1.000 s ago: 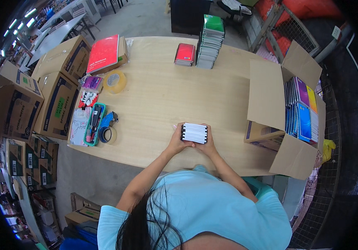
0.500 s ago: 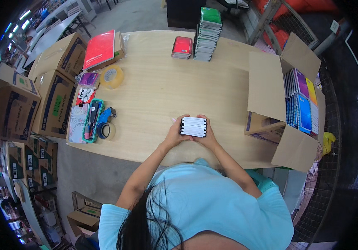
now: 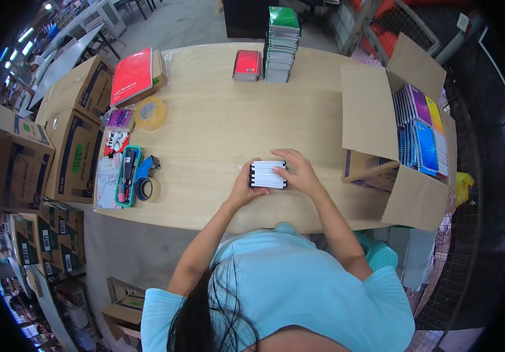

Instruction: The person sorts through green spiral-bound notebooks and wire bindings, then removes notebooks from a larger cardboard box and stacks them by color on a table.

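A small stack of spiral notebooks is in front of me, its white page edges turned up and black bindings along the sides. My left hand is closed round the left side of the stack, thumb along its near edge. Over the right side is my right hand, fingers stretched and apart, the thumb lying at the page edges. Whether that thumb presses on the pages I cannot tell.
Toward the back stand a tall stack of green-covered notebooks and a short red stack. An open carton with notebooks is at right. Along the left lie tape rolls, a teal tray, a tape dispenser and closed cartons.
My right hand has let go of the stack's right side and risen over it, fingers spreading. My left hand has kept its hold, its thumb now showing along the near edge.
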